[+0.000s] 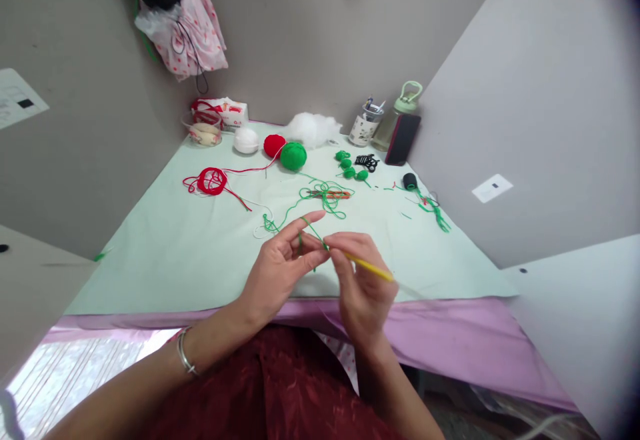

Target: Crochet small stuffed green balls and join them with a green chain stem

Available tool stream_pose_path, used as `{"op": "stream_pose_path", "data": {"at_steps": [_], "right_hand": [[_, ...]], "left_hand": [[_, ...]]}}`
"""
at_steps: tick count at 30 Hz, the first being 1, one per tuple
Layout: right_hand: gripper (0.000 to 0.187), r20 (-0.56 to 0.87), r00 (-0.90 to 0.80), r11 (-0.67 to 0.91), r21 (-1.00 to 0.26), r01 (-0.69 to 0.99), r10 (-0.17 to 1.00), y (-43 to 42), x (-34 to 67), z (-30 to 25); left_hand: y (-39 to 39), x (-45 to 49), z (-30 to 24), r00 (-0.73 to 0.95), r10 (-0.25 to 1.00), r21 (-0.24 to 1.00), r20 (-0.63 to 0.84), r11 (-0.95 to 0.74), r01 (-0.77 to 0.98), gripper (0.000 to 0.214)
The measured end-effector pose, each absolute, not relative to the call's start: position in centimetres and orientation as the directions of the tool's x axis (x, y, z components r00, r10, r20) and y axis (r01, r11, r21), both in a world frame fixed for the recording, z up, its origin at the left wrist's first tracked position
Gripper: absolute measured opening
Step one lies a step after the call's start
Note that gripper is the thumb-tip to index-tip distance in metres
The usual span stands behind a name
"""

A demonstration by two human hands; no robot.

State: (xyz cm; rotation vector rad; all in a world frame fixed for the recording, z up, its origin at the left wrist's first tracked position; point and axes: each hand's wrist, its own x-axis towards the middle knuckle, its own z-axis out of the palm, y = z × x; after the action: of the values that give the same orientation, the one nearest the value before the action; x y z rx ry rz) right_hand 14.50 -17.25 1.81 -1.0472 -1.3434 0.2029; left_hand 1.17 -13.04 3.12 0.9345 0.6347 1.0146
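Above the front of the table, my right hand (pixel 363 280) grips a crochet hook (pixel 370 267) with a yellow handle, its tip pointing left. My left hand (pixel 280 263) pinches a small piece of green yarn work (pixel 325 247) between thumb and fingers, right at the hook's tip. From there green yarn (pixel 313 229) runs taut over the raised left index finger and loops round another finger. Behind the hands lies a loose tangle of green yarn (pixel 327 193) over an orange-handled tool (pixel 340 195). The stitches are too small to make out.
Behind stand a green yarn ball (pixel 293 157), a red ball (pixel 274 146) and a white ball (pixel 246 141). Red yarn (pixel 212 181) lies left. Small green crocheted pieces (pixel 349 173), black scissors (pixel 367 163), a phone (pixel 403 140) and a bottle (pixel 395 120) are right.
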Motion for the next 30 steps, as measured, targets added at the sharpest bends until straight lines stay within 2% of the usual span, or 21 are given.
{"op": "stream_pose_path", "data": {"at_steps": [2,3,5,8,11,14,15,19,23,26,30], "right_hand": [[0.033,0.802,0.240,0.581,-0.569,0.582,0.547,-17.3,14.0,1.4],[0.036,0.823,0.245,0.588,-0.545,0.598,0.513,-17.3,13.9,1.3],[0.034,0.789,0.314,0.598,-0.608,0.523,0.527,-17.2,14.0,1.3],[0.023,0.660,0.425,0.576,-0.750,0.325,0.620,-16.9,14.6,1.6],[0.017,0.586,0.453,0.550,-0.804,0.225,0.672,-16.7,15.0,1.8],[0.016,0.588,0.448,0.549,-0.803,0.230,0.673,-16.7,14.8,1.7],[0.016,0.601,0.444,0.556,-0.794,0.244,0.664,-16.7,14.7,1.6],[0.018,0.659,0.399,0.578,-0.751,0.318,0.637,-17.0,14.3,1.5],[0.019,0.667,0.385,0.577,-0.745,0.335,0.637,-17.1,14.4,1.5],[0.016,0.606,0.401,0.561,-0.793,0.237,0.687,-17.0,14.6,1.3],[0.010,0.406,0.405,0.473,-0.878,-0.077,0.819,-16.5,15.1,1.2]], "left_hand": [[-13.3,1.4,3.0,0.450,0.892,0.871,-0.035,0.248,-0.424,0.066],[-13.3,1.4,3.0,0.483,0.874,0.865,-0.044,0.276,-0.420,0.071],[-13.1,1.2,2.8,0.555,0.830,0.864,-0.060,0.321,-0.387,0.078],[-12.7,0.7,2.5,0.624,0.779,0.879,-0.060,0.338,-0.337,0.081],[-12.5,0.4,2.6,0.619,0.783,0.877,-0.052,0.333,-0.348,0.065],[-12.4,0.5,3.0,0.576,0.816,0.835,-0.043,0.346,-0.428,0.032],[-12.5,0.6,3.1,0.562,0.826,0.817,-0.041,0.352,-0.457,0.029],[-12.6,1.2,3.0,0.556,0.829,0.808,-0.050,0.361,-0.465,0.031],[-12.6,1.4,2.6,0.574,0.817,0.825,-0.062,0.365,-0.431,0.047],[-12.6,1.2,2.7,0.594,0.801,0.829,-0.071,0.379,-0.412,0.048],[-12.5,0.9,3.1,0.599,0.796,0.834,-0.085,0.387,-0.395,0.050]]}}
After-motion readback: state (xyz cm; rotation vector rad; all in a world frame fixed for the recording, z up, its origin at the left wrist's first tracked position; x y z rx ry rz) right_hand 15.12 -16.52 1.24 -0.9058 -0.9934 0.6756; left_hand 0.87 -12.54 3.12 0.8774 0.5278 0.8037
